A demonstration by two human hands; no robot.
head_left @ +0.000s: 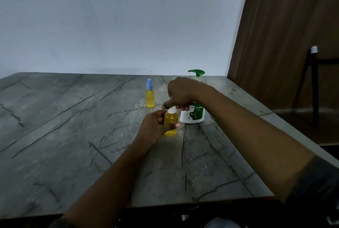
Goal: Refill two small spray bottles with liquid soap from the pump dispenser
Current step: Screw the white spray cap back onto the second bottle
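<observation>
Spray bottle (171, 118), small, clear-walled and full of yellow liquid, is held upright over the grey, dark-veined counter (73, 136). Whether its base touches the stone cannot be told. The left hand (156, 127) wraps the bottle's body, thumb laid across the front. The right hand (183, 94) reaches over from above, fingers curled round the bottle's white cap (172, 110). The hands are close together, both clamped on the one bottle.

Just behind the right hand, and partly hidden by it, the pump dispenser (192, 116) stands on the counter, a white bottle with a green label. "ORIGINAL" reads in white on the label, with "99.99" lower down beside a small cross. The letters "CL" show under the knuckles, and the finer print is too blurred to read. The green pump head (196, 72) rises above the right wrist, its spout pointing left.

Beyond the left hand and well apart from both hands, the second spray bottle (150, 97) stands upright on the counter, also yellow and closed with a blue cap (149, 83).

A pale wall (110, 26) runs behind the counter. A wooden panel (284, 26) and a black frame (314, 81) lie to the right of the right arm.
</observation>
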